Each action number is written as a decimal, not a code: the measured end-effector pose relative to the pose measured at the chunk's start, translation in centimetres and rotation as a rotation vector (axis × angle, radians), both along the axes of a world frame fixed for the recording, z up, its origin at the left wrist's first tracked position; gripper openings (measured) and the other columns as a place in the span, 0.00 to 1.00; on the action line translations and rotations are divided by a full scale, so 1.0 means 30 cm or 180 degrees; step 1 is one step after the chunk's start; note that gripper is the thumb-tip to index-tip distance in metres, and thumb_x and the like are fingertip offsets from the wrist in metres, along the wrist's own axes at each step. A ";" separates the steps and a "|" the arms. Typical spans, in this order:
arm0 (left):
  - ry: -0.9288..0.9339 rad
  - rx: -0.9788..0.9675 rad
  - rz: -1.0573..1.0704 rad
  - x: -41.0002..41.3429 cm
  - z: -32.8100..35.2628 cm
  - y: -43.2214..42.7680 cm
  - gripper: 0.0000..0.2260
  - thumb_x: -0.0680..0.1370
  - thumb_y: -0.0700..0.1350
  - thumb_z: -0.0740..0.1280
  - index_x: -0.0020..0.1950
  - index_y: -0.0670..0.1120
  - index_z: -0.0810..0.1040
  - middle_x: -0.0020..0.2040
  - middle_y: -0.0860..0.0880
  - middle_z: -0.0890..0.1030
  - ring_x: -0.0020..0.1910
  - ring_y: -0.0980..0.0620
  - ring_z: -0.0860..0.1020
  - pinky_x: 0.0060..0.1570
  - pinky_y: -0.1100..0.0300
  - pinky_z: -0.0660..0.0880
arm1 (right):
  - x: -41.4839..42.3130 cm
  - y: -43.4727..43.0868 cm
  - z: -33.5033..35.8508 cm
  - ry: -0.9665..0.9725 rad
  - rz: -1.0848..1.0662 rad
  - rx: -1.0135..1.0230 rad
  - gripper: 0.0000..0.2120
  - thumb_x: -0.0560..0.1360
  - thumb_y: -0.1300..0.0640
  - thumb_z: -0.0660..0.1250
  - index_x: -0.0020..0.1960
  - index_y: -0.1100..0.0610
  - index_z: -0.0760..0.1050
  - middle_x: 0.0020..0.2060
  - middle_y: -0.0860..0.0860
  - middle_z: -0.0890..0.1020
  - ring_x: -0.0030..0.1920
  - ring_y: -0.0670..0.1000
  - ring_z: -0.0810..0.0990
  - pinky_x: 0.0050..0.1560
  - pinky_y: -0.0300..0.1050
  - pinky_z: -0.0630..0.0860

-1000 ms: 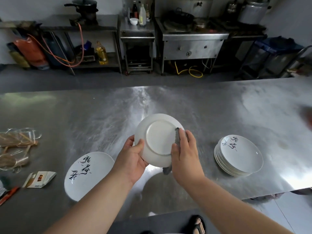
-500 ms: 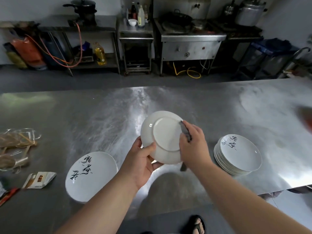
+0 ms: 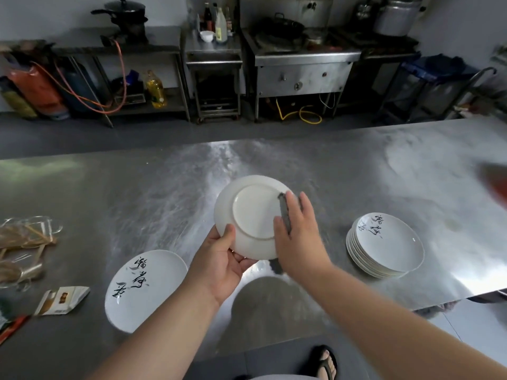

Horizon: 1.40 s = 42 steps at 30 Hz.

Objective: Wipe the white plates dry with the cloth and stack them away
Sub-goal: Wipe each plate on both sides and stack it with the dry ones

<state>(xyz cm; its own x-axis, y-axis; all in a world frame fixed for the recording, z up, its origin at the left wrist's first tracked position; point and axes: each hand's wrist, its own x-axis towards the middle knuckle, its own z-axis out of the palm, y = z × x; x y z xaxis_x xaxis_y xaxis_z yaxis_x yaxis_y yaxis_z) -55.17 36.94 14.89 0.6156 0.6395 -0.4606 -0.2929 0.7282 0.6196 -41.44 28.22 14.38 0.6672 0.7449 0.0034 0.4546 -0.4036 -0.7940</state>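
A white plate [image 3: 247,212] is held above the steel table [image 3: 164,193] with its underside facing me. My left hand [image 3: 219,261] grips its lower left rim, thumb on the back. My right hand [image 3: 299,237] presses a grey cloth [image 3: 284,212] against the plate's right side, thumb and fingers pinching the cloth over the rim. A stack of white plates [image 3: 384,246] with black calligraphy stands on the table to the right. A single white plate [image 3: 142,289] with the same writing lies to the left, near the front edge.
Glasses and bundled sticks [image 3: 24,239] lie at the far left, with a torn packet [image 3: 61,300] near the front edge. A blurred red thing [image 3: 493,185] is at the right edge. My sandalled foot [image 3: 325,363] shows below the table.
The plate has been lifted slightly and tilted. My right hand with the cloth slid along its right side, fingers now reaching higher up the rim. The left hand shifted its hold lower on the rim.
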 end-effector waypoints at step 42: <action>-0.0006 -0.0401 -0.0100 0.240 0.033 -0.007 0.17 0.88 0.48 0.57 0.73 0.43 0.75 0.63 0.39 0.84 0.59 0.41 0.85 0.48 0.50 0.85 | 0.111 -0.068 -0.058 -0.0970 0.0476 -0.0187 0.40 0.79 0.28 0.31 0.84 0.49 0.44 0.85 0.51 0.40 0.83 0.53 0.32 0.83 0.62 0.43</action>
<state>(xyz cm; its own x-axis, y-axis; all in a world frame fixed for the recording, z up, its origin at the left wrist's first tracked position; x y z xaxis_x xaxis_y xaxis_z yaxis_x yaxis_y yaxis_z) -47.96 36.73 15.88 0.6353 0.5572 -0.5347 -0.2700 0.8090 0.5222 -38.10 26.19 12.65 0.5254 0.8393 0.1401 0.7251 -0.3554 -0.5899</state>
